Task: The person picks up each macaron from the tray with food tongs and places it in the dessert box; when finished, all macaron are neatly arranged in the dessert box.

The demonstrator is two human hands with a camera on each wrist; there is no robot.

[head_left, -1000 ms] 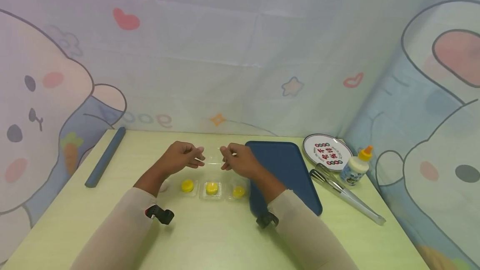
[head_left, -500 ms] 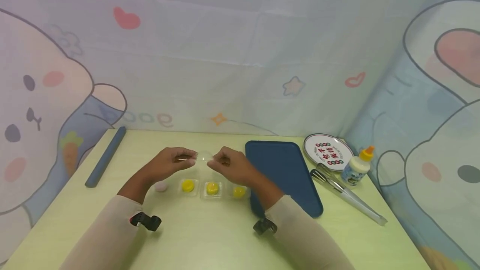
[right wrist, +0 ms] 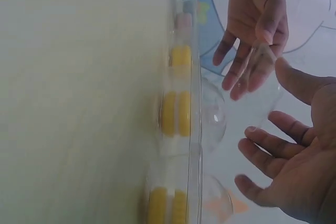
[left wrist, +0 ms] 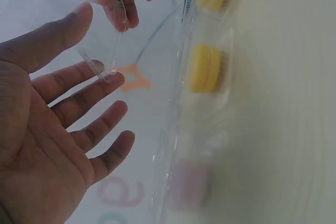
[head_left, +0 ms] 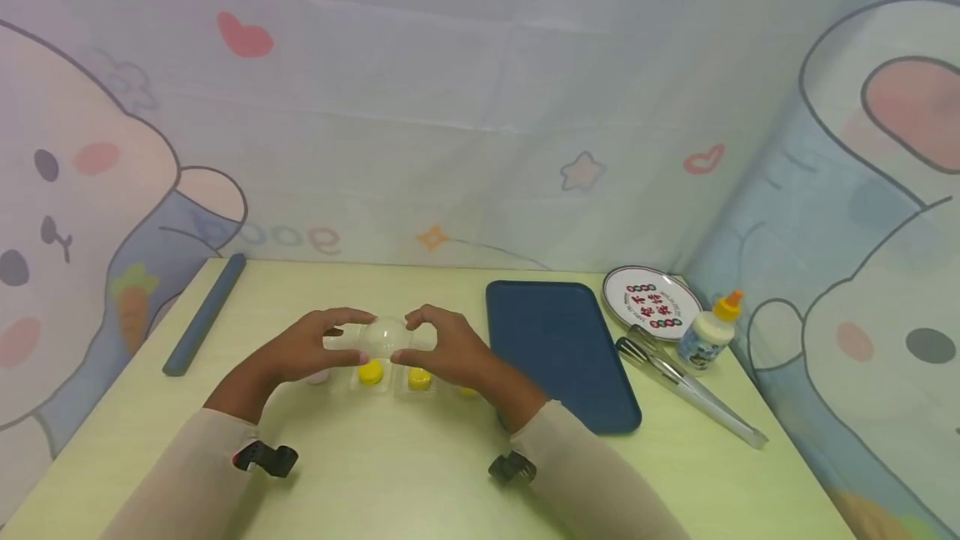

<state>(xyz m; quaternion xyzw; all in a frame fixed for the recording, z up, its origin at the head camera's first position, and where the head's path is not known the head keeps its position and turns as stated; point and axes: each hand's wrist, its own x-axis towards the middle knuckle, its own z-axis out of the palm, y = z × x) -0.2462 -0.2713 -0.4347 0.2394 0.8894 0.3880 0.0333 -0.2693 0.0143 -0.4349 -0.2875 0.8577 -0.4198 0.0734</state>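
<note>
Between both hands, above the table, is a clear plastic dome lid. My left hand holds its left edge between thumb and fingers. On the opposite edge, my right hand does the same. Below sits a row of yellow macarons in clear plastic boxes; the left one and middle one show, while the right one is partly behind my right hand. A pale pink macaron stands at the row's left end. In the right wrist view, clear domes cover two of the yellow macarons.
A dark blue tray lies right of the hands. Beyond it are a printed white plate, metal tongs and a white glue-like bottle with an orange nozzle. A blue-grey roll lies along the left edge.
The lid was held nearly edge-on half a second ago; its dome now faces the head camera. Both hands have come down and slightly left, nearer the macarons, thumbs and fingers spread wider.
</note>
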